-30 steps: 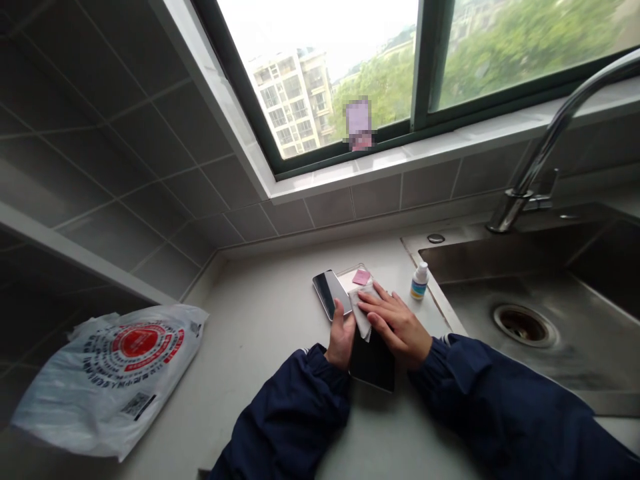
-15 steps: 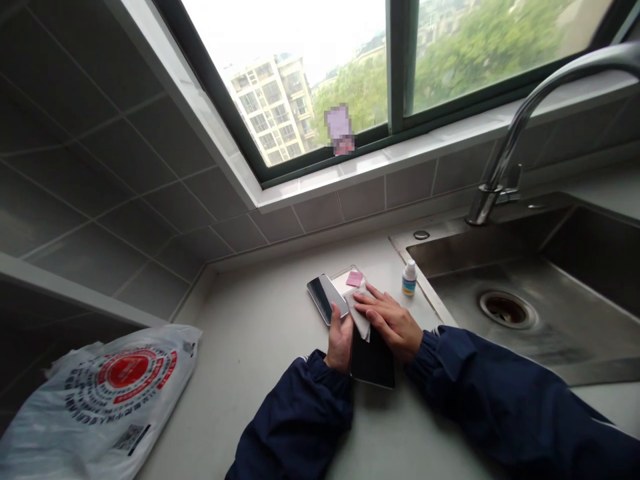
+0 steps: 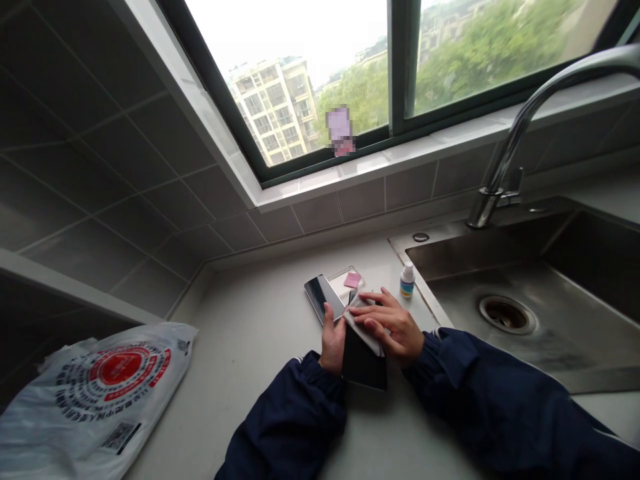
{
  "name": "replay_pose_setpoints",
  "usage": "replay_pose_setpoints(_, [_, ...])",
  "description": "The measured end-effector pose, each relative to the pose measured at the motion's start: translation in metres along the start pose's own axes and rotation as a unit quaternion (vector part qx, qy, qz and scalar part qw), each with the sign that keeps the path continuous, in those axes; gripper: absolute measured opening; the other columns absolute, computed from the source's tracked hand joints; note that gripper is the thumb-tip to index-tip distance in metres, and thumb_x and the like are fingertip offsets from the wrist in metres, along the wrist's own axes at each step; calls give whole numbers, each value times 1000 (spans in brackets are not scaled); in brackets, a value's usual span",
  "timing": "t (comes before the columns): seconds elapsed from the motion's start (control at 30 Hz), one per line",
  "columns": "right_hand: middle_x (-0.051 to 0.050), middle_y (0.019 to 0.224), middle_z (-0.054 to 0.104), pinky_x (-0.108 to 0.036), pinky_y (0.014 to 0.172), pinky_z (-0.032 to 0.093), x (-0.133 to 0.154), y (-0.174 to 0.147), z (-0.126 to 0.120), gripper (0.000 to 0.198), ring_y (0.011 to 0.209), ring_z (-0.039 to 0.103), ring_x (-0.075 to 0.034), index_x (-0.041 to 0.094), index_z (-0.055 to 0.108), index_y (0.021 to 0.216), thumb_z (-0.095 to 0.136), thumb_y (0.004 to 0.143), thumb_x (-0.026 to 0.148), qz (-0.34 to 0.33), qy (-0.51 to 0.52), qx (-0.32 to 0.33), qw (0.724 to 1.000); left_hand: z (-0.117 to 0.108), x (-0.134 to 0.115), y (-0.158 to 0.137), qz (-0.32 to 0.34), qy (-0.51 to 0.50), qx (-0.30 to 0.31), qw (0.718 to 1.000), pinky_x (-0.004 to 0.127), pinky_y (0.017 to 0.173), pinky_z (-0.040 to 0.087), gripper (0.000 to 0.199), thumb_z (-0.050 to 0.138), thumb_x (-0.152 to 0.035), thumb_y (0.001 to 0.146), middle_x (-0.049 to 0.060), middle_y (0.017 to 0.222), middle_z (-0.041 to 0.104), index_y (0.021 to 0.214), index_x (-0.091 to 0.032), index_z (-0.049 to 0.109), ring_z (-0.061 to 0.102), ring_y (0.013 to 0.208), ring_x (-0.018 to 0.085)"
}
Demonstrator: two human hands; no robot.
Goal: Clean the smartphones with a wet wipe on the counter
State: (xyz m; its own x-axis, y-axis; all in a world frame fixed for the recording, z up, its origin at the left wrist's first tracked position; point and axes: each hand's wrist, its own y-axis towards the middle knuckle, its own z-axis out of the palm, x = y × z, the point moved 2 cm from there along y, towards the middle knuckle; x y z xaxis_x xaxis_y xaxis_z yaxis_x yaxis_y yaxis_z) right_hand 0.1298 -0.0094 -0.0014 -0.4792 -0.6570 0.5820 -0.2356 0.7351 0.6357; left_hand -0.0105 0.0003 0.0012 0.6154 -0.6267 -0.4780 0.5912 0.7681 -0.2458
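A black tablet [image 3: 361,365] with a thin light edge lies at a slant in front of me. My left hand [image 3: 333,343] is at its left edge, thumb up and the other fingers mostly hidden; it seems to grip that edge. Across the tablet's upper part, my right hand [image 3: 395,327] presses a folded whitish cloth [image 3: 367,333] with its fingers stretched over it. Just beyond my left thumb rests a phone [image 3: 323,295] with a dark, reflecting screen. Behind it lies a clear case [image 3: 339,281] with a small pink square [image 3: 352,279] on it.
A small white-capped bottle [image 3: 407,280] stands by the rim of the steel sink [image 3: 505,267], below the curved tap [image 3: 505,147]. At the left is a printed white plastic bag [image 3: 110,393] on the counter [image 3: 240,333]. A window [image 3: 325,67] rises behind.
The cloth and my right fingers have slid nearer to me over the tablet, uncovering its far end. The tablet and my left hand have shifted slightly left.
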Motion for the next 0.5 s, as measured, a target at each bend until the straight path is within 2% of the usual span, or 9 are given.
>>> replay_pose_setpoints(0.17, [-5,128,67,-57,118,18,4,-3,8,38,137,44,-29,27,70,119,42,98,43,-48,-43,52,997,3,-1,1,14,-9,-22,1000,46,115,28,85,22,-71,91,19,133,57,148,-10,38,48,132,35])
replay_pose_setpoints(0.3, [-6,140,58,-62,115,20,-5,-2,10,46,142,37,-30,25,61,132,31,102,42,-7,-82,51,995,7,0,0,13,6,-6,1000,46,117,26,81,16,-66,94,19,133,58,148,-9,37,45,135,33])
replay_pose_setpoints(0.4, [-9,142,55,-65,112,24,-13,-2,9,47,143,36,-31,24,59,134,29,103,42,24,-101,31,994,7,0,0,17,17,21,999,44,118,24,80,18,-68,94,17,134,58,148,-13,38,44,136,32])
replay_pose_setpoints(0.5, [-11,145,51,-65,111,28,-16,-2,10,47,143,35,-32,22,56,137,30,103,42,31,-108,31,993,7,-1,0,23,20,19,999,44,118,22,79,16,-67,94,16,136,57,149,-14,38,43,137,31])
